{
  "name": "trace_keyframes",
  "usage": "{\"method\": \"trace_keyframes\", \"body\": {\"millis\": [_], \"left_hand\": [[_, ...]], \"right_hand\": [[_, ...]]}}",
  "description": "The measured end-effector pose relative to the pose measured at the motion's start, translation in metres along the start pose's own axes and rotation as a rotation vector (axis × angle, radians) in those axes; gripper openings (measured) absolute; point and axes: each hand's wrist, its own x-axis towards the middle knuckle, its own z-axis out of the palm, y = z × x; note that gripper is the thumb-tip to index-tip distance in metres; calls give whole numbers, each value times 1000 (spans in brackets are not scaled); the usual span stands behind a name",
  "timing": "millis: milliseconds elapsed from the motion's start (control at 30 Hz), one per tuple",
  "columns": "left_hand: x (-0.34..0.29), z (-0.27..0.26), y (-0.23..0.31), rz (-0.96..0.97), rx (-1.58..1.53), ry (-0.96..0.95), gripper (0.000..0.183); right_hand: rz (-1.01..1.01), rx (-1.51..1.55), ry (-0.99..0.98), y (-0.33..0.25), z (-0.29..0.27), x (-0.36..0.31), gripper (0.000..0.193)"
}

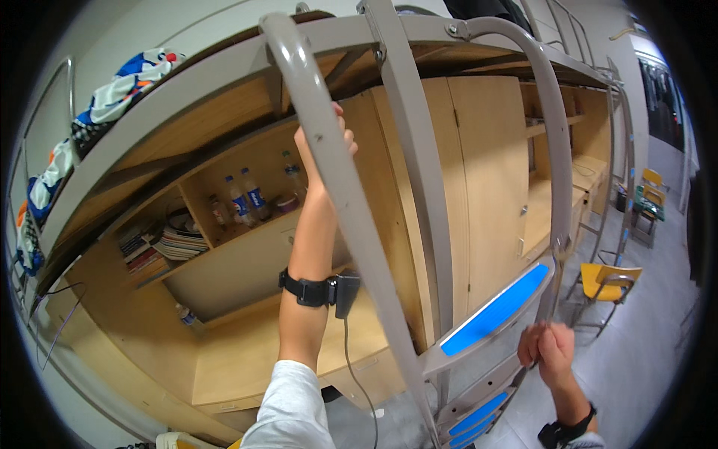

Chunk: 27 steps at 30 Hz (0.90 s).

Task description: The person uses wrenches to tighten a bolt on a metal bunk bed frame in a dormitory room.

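While the left arm [308, 247] stretches up almost straight, the left grip [307, 155] is wrapped around the left rail [348, 202], fingers showing past its far side. Held lower and bent, the right arm [570, 400] has the right grip [552, 350] curled into a fist around the right rail [559, 172], just beside the upper tread [497, 308]. Both rails rise at the near edge of the bunk [191, 86]; beyond the left arm, the table [247, 367] lies underneath it.
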Motion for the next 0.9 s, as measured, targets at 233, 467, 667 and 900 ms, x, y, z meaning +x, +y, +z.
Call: {"method": "trace_keyframes", "body": {"millis": [233, 467, 667, 900], "left_hand": [[0, 5, 5, -70, -13, 59, 31], [3, 5, 7, -134, 7, 18, 36], [-2, 12, 8, -140, 120, 77, 41], [0, 6, 7, -100, 131, 18, 43]], "right_hand": [[21, -102, -290, -52, 34, 180, 38], [17, 30, -321, -49, 92, 294, 43], [24, 142, -282, -38, 108, 319, 41], [-38, 149, -301, -28, 113, 337, 43]]}}
